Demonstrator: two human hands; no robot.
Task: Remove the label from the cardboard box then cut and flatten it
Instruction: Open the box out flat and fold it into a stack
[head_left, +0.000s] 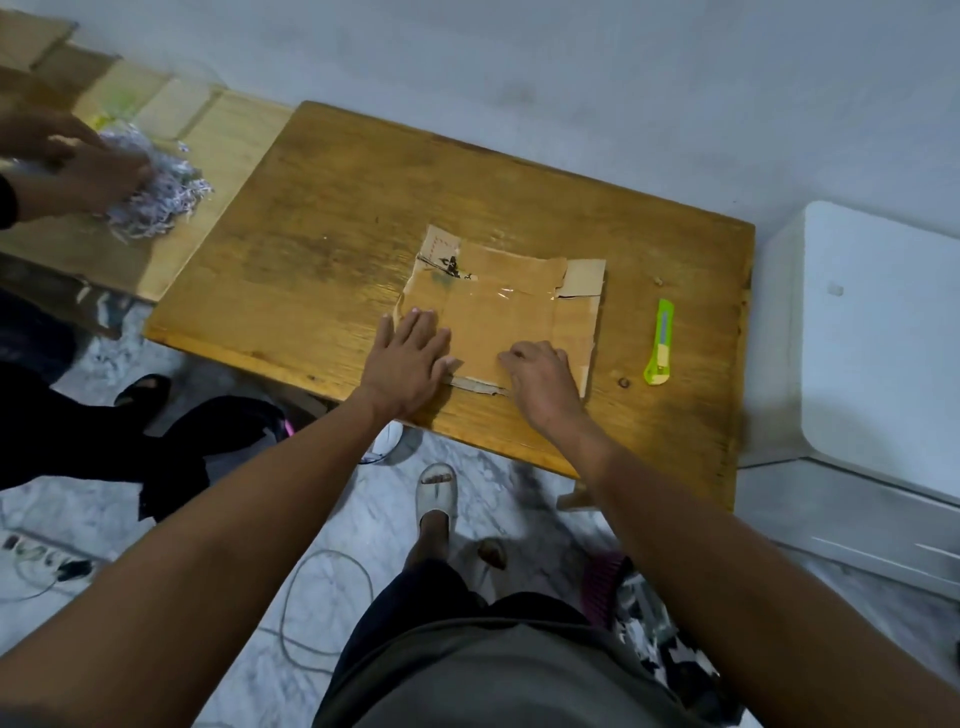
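Head view: cardboard box (501, 312) lies flattened on the wooden table (322, 218), at its centre.
Left hand (408, 356): spread flat, pressing the box's 8 o'clock corner.
Right hand (540, 376): fingers curled, knuckles bearing on the 6 o'clock edge.
Handling: likely light, stiff, creased; glossy tape may slide; grip edges.
Cutter (660, 340): at 3 o'clock, untouched.

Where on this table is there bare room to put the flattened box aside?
Bare wood spans the table left of and behind the cardboard box. Right is tighter: the green cutter lies there. Near edge holds left hand and right hand.
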